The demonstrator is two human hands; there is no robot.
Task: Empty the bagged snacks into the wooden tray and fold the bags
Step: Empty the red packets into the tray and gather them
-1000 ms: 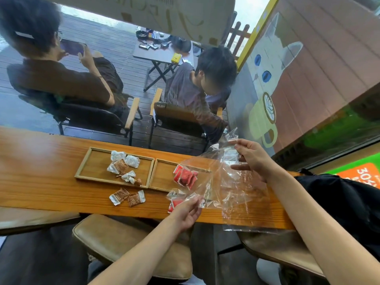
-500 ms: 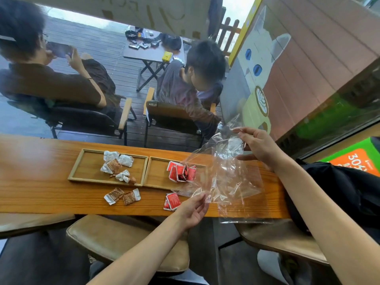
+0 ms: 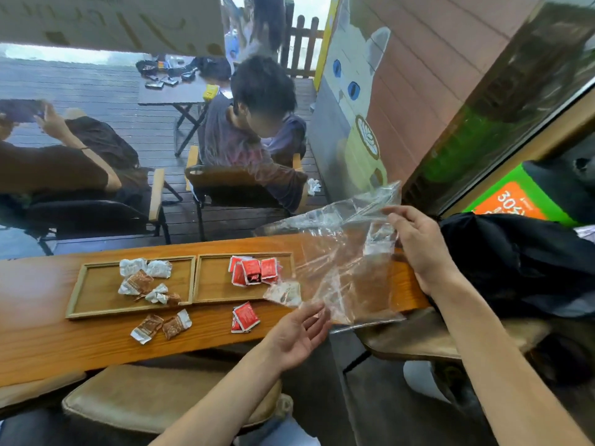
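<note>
Plastic bag (image 3: 341, 252), clear and crumpled, hangs over the right end of the wooden counter (image 3: 38, 342), pinched at its upper edge by the right hand (image 3: 418, 246). Left hand (image 3: 299, 333) lies palm-up with fingers loose (gripping nothing) just under the bag's lower corner, right of the two trays (image 3: 193, 278) of snacks.

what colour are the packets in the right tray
Red packets with white edges, seen in the head view.
</note>
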